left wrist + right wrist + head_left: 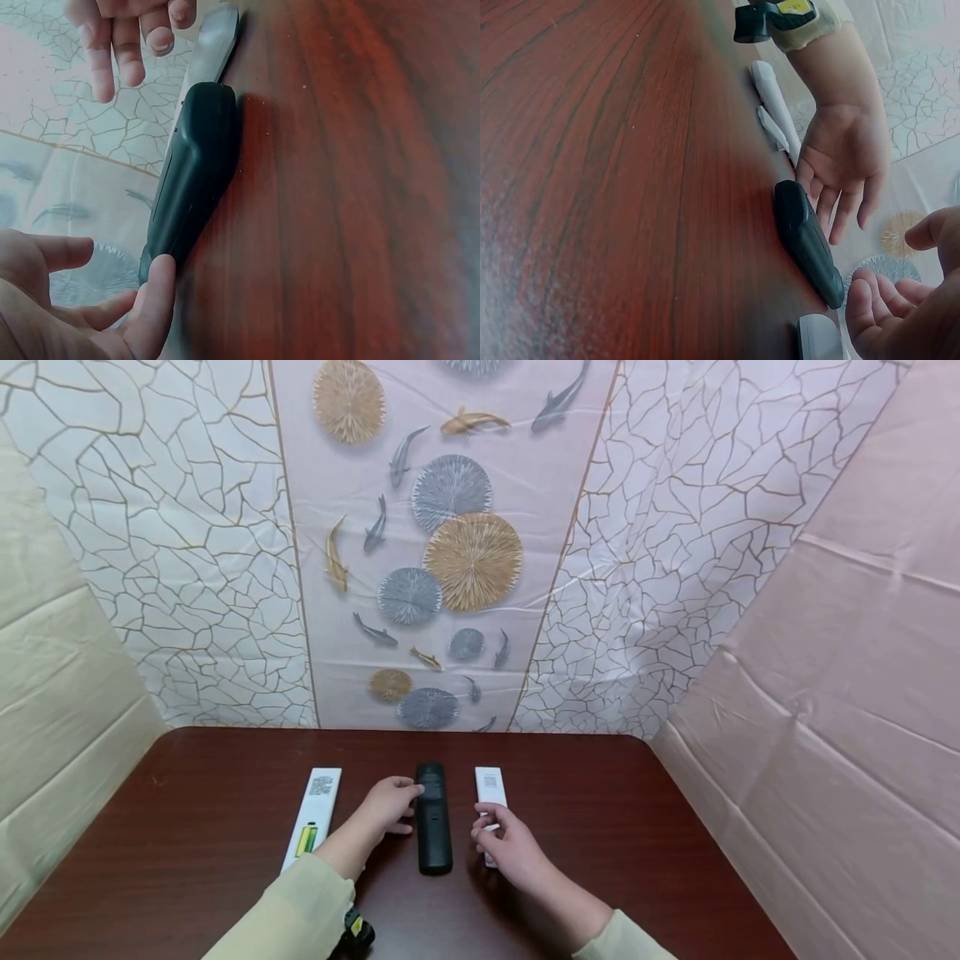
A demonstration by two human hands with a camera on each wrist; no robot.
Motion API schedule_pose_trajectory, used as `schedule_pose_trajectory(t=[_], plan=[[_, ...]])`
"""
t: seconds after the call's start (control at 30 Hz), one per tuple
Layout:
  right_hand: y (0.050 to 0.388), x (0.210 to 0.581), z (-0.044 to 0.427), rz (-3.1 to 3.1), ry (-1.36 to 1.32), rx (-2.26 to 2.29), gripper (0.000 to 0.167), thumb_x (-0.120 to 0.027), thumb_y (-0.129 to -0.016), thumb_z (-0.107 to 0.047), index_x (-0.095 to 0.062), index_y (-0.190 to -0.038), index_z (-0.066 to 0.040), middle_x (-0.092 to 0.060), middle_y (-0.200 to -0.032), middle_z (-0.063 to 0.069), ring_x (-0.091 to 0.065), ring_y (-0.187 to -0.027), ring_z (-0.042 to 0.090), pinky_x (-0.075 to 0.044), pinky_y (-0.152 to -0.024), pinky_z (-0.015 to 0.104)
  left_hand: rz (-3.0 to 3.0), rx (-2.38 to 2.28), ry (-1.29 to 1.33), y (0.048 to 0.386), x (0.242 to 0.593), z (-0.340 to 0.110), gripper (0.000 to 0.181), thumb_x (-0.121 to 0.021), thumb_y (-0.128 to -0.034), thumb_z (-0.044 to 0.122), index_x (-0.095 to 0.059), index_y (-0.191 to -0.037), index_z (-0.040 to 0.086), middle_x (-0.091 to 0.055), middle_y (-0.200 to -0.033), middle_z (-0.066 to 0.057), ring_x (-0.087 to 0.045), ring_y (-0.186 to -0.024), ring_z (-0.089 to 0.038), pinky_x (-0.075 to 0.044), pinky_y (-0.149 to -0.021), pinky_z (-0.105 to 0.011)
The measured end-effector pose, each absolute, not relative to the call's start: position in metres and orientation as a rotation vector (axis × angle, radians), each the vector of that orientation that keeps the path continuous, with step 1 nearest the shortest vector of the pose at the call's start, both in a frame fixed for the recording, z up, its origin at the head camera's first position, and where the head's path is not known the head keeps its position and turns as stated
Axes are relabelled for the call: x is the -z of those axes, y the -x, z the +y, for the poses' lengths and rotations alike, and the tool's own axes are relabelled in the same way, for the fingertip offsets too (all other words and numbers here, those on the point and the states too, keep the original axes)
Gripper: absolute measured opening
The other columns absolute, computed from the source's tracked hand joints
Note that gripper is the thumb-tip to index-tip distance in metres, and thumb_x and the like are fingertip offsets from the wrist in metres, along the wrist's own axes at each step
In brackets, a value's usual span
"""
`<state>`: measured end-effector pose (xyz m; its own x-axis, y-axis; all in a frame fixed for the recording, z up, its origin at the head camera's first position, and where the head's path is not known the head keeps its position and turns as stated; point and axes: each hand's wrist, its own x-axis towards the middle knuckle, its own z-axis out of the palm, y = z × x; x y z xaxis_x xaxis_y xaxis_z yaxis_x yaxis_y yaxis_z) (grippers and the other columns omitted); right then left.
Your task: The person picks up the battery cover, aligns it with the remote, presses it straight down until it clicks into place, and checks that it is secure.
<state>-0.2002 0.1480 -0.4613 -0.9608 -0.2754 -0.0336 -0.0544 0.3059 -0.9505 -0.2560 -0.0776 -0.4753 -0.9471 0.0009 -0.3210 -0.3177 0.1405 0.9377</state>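
A black remote control (433,827) lies lengthwise on the dark red-brown table, its long sides pointing away from me. My left hand (386,810) is at its left side, a fingertip touching the far end, the other fingers loosely spread. In the left wrist view that fingertip (159,281) rests against the remote's end. To the right lies a white remote control (491,787) with a small printed label. Over its near part hovers my right hand (513,852), fingers relaxed and slightly bent; whether they touch it is hard to tell.
Left of my left hand lies a long white bar (303,822) with printed text and a green-yellow battery picture, partly hidden by the forearm. A black device (356,935) is on the left wrist. Patterned cloth (420,568) hangs behind the table's far edge.
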Motion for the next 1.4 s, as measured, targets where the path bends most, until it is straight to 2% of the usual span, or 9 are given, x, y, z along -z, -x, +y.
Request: schedule_pose_trajectory(t=[0.17, 0.33, 0.63, 0.8, 1.03, 1.23, 1.4], plan=[[0.201, 0.462, 0.148, 2.384, 0.306, 1.711, 0.040, -0.058, -0.099, -0.008, -0.049, -0.136, 0.003, -0.058, -0.105, 0.010, -0.059, -0.080, 0.023, -0.051, -0.061, 0.030, 2.209, -1.896, 0.294, 0.245, 0.470, -0.082, 0.050, -0.056, -0.1013, 0.025, -0.046, -0.143, -0.001, -0.055, -0.132, -0.022, -0.061, -0.108, -0.034, -0.059, -0.068, -0.039], [0.201, 0.461, 0.146, 2.380, 0.312, 1.693, 0.040, -0.059, -0.099, -0.009, -0.050, -0.136, 0.003, -0.057, -0.104, 0.010, -0.061, -0.081, 0.024, -0.052, -0.062, 0.029, 2.246, -1.884, 0.241, 0.228, 0.463, -0.093, 0.052, -0.059, -0.1001, 0.028, -0.047, -0.143, 0.000, -0.055, -0.134, -0.022, -0.062, -0.108, -0.036, -0.059, -0.067, -0.040], [0.200, 0.464, 0.143, 2.395, 0.381, 1.662, 0.036, -0.058, -0.099, -0.008, -0.053, -0.133, 0.001, -0.058, -0.103, 0.008, -0.062, -0.086, 0.033, -0.055, -0.070, 0.042, 2.291, -1.899, 0.197, 0.201, 0.451, -0.114, 0.050, -0.059, -0.0995, 0.026, -0.048, -0.141, 0.000, -0.056, -0.133, -0.021, -0.063, -0.107, -0.037, -0.059, -0.067, -0.040], [0.198, 0.465, 0.142, 2.359, 0.405, 1.681, 0.037, -0.058, -0.099, -0.007, -0.051, -0.134, 0.004, -0.059, -0.102, 0.008, -0.061, -0.082, 0.026, -0.055, -0.069, 0.044, 2.315, -1.886, 0.185, 0.192, 0.446, -0.120, 0.051, -0.059, -0.1001, 0.029, -0.049, -0.140, -0.001, -0.056, -0.132, -0.021, -0.064, -0.104, -0.035, -0.059, -0.068, -0.041], [0.197, 0.467, 0.137, 2.349, 0.457, 1.652, 0.036, -0.060, -0.098, -0.008, -0.053, -0.131, 0.004, -0.060, -0.101, 0.007, -0.061, -0.078, 0.018, -0.055, -0.065, 0.038, 2.345, -1.855, 0.182, 0.186, 0.446, -0.134, 0.049, -0.058, -0.1004, 0.030, -0.050, -0.139, 0.000, -0.057, -0.134, -0.020, -0.064, -0.102, -0.033, -0.058, -0.064, -0.039], [0.195, 0.467, 0.123, 2.329, 0.545, 1.614, 0.032, -0.060, -0.097, -0.006, -0.057, -0.127, 0.004, -0.061, -0.099, 0.007, -0.059, -0.076, 0.016, -0.054, -0.062, 0.035, 2.564, -1.623, 0.166, 0.184, 0.445, -0.149, 0.051, -0.061, -0.0978, 0.034, -0.053, -0.135, -0.001, -0.062, -0.120, -0.018, -0.063, -0.087, -0.024, -0.055, -0.059, -0.036], [0.197, 0.464, 0.107, 2.380, 0.583, 1.514, 0.025, -0.061, -0.098, -0.009, -0.062, -0.122, -0.001, -0.062, -0.096, 0.002, -0.055, -0.072, 0.013, -0.049, -0.059, 0.028, 2.664, -1.495, 0.175, 0.182, 0.445, -0.164, 0.051, -0.064, -0.0957, 0.033, -0.055, -0.132, 0.000, -0.062, -0.119, -0.020, -0.061, -0.077, -0.022, -0.053, -0.058, -0.035]])
